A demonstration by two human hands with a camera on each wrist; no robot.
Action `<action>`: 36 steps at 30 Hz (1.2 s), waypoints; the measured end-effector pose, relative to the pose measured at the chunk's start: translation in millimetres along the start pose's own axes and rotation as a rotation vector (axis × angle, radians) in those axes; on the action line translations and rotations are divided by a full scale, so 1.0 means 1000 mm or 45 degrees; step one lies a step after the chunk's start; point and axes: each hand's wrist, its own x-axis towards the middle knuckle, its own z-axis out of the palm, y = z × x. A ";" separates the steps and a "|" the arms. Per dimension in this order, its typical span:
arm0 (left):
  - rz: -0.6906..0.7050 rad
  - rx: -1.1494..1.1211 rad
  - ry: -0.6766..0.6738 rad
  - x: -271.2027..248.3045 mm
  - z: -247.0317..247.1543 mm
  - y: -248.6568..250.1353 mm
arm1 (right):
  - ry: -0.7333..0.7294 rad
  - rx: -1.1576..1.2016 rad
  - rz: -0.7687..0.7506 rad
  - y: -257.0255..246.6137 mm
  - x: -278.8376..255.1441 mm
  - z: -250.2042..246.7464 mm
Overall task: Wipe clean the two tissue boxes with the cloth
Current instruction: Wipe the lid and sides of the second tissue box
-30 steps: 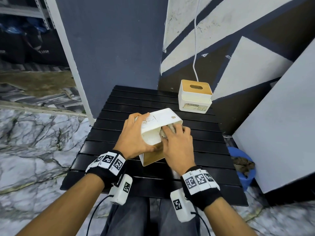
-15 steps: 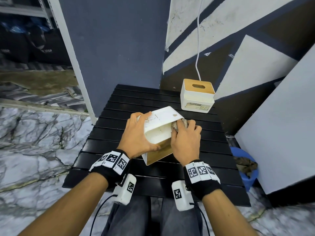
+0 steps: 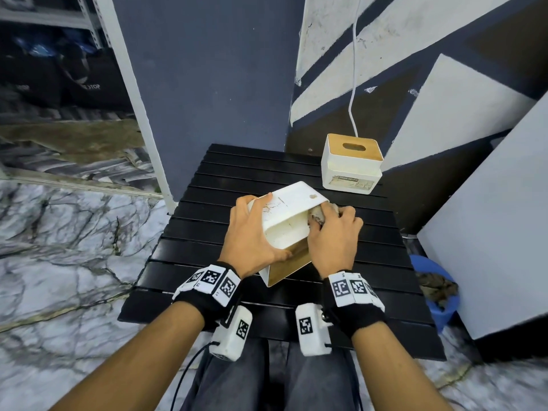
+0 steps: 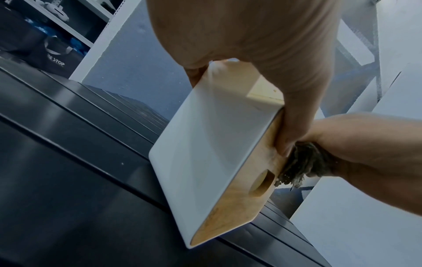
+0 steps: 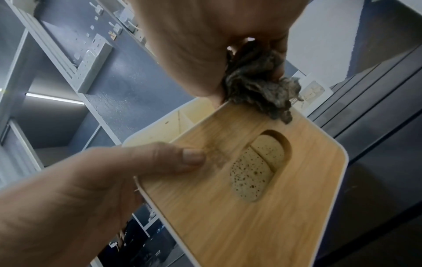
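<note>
The cloth [image 3: 318,216] has slid from the middle of the near tissue box [image 3: 292,203] to its right edge. The right hand [image 3: 333,238] bunches it there; the left hand [image 3: 252,235] clamps the box tilted on the black table [image 3: 207,262] so its sides face the wipe, while the second box [image 3: 351,167] waits upright at the back

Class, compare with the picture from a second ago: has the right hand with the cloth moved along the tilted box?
Yes. The right hand and cloth slid toward the far tissue box, reaching the held box's far corner.

Left hand [image 3: 252,232] gripping, right hand [image 3: 333,241] clenched
</note>
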 end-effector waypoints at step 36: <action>-0.002 -0.014 -0.069 -0.002 -0.009 0.003 | -0.314 -0.021 -0.503 0.019 -0.040 -0.030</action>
